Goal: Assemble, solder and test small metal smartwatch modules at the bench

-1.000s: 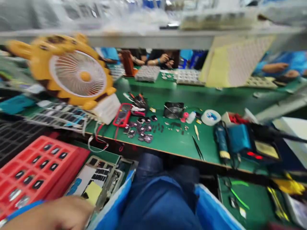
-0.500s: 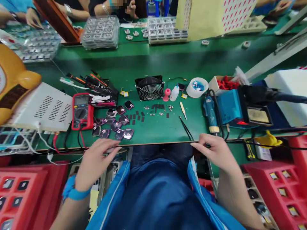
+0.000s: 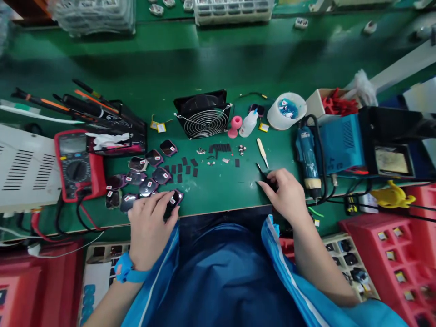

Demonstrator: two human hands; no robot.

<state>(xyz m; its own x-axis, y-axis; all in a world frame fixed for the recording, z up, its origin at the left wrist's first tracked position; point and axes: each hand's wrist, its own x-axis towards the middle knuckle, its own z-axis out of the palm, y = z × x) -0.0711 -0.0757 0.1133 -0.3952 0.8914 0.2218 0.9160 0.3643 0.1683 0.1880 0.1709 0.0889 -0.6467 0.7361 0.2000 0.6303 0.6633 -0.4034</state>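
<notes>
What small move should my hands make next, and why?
I'd probably slide the case under your left hand a little towards your right hand. Your left fingertips are on it, and your right fingers are around the tweezers, well off to its right.

No legible text, brand or number anywhere. Marks seen, none readable:
- Dark-faced square modules with purple rims (image 3: 148, 186): small white stickers with red print, too small.
- Red-framed grey handheld multimeter (image 3: 79, 165): dial ring and key markings blurred; no digits readable on its grey display (image 3: 72, 143).
- Black pen holder (image 3: 127, 122): whitish script-like marks, can't make out.
- Teal cylindrical electric screwdriver (image 3: 306, 150): pale marking on upper body, unreadable.
- White round tub (image 3: 285, 122): white tag with a red mark on the blue contents (image 3: 289, 108), too small.
</notes>
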